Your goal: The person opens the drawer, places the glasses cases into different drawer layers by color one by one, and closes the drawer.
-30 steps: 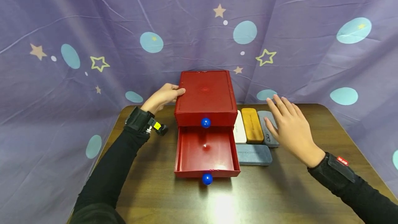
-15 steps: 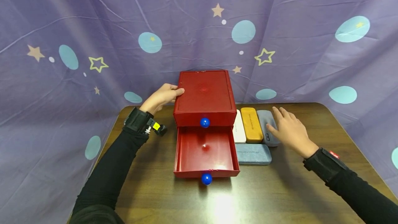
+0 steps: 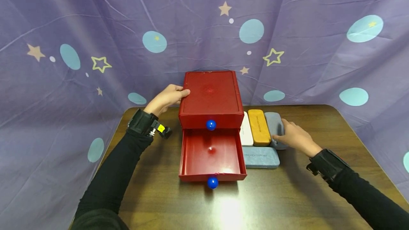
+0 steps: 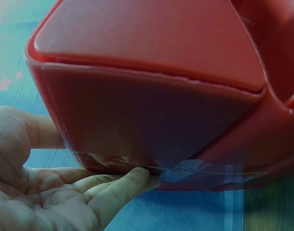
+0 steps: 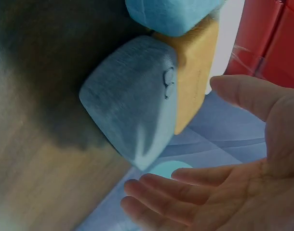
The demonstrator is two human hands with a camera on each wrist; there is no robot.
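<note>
Closest to the person, at six o'clock from the red box point(image 3: 209, 98), a blue knob point(image 3: 212, 182) is fronting the lower drawer point(image 3: 195, 157), which is jutting out over the wooden table point(image 3: 262, 201). At four o'clock a pale blue case point(image 3: 260, 157) is lying crosswise. Just past three, the right hand point(image 3: 296, 137) is reaching over a grey case point(image 3: 273, 120), thumb spreading well away from the loosely grouped fingers; whether they're touching it, I can't tell. The grey case is lying next to a yellow case point(image 3: 259, 127), and a white case point(image 3: 246, 132) is sitting between that and the box. Around ten o'clock, the left hand point(image 3: 167, 98) is gripping the box's edge, thumb resting on the top rim, fingers pressing together against the wall. Farthest off, a purple curtain point(image 3: 191, 17) is hanging at twelve, showing stars and pale blue ovals.
</note>
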